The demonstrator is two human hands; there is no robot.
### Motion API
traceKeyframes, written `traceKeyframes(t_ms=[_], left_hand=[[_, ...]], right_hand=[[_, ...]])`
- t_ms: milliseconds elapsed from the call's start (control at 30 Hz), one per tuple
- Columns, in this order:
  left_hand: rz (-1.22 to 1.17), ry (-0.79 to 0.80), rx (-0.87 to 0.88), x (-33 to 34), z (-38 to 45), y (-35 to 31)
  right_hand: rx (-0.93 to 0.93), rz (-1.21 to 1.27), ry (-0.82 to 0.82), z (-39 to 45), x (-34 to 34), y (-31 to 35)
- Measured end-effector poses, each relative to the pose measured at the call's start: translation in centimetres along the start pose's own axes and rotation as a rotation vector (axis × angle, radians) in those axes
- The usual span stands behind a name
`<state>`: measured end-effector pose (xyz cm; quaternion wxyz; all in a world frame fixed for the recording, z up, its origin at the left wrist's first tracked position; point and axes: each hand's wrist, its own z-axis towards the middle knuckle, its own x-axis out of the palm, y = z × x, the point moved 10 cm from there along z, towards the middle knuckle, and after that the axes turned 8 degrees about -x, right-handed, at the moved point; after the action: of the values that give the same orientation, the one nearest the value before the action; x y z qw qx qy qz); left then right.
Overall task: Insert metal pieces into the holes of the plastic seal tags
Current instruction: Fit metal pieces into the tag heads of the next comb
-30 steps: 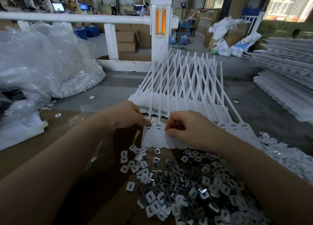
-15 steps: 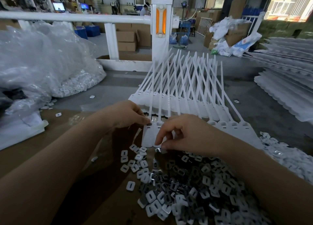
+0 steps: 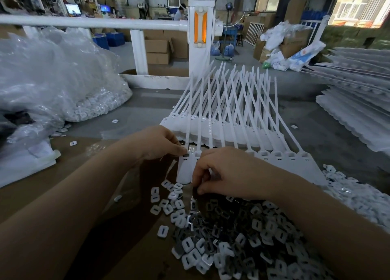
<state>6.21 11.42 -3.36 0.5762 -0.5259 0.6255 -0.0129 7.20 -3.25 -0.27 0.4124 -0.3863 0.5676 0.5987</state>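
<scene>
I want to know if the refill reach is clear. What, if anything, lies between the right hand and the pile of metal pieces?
Nothing visible does. The right hand hovers at the near end of the seal tags, its fingertips right over the upper edge of the pile of metal pieces, with only open air between.

Just below the right hand's fingers [image 3: 199, 182] a heap of metal pieces [image 3: 242, 233] crowds the cardboard [image 3: 73, 195]. Beyond the fingertips, fanned seal tags [image 3: 232, 115] block the way ahead. Left of the left hand [image 3: 160, 142], bare cardboard lies open up to the plastic bags [image 3: 52, 79].
</scene>
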Motion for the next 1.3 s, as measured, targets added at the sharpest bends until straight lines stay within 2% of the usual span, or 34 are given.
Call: traceKeyframes(t_ms=[200, 267, 367, 433, 533, 800, 1300], left_hand=[[0.004, -0.001, 0.028, 0.0, -0.1, -0.2], [0.006, -0.038, 0.106, -0.2, -0.4, -1.1], [-0.061, -0.095, 0.294, -0.6, -1.8, -3.5], [-0.116, -0.031, 0.389, 0.1, -3.0, -5.0], [-0.165, 0.06, 0.445, 1.1, -4.3, -6.2], [-0.22, 0.077, 0.445, 1.1, -4.7, -6.5], [-0.173, 0.05, 0.45, 1.4, -4.8, -6.6]], right_hand=[[0.043, 0.014, 0.008, -0.5, 0.0, -0.2], [0.08, 0.102, -0.082, -0.6, -0.8, -0.6], [0.173, 0.262, -0.315, -1.2, -2.7, -2.2], [0.222, 0.339, -0.457, -1.9, -3.9, -3.4], [0.261, 0.466, -0.548, -2.6, -4.6, -4.6], [0.247, 0.607, -0.573, -2.7, -4.6, -5.0], [0.24, 0.544, -0.58, -2.3, -4.2, -5.0]])
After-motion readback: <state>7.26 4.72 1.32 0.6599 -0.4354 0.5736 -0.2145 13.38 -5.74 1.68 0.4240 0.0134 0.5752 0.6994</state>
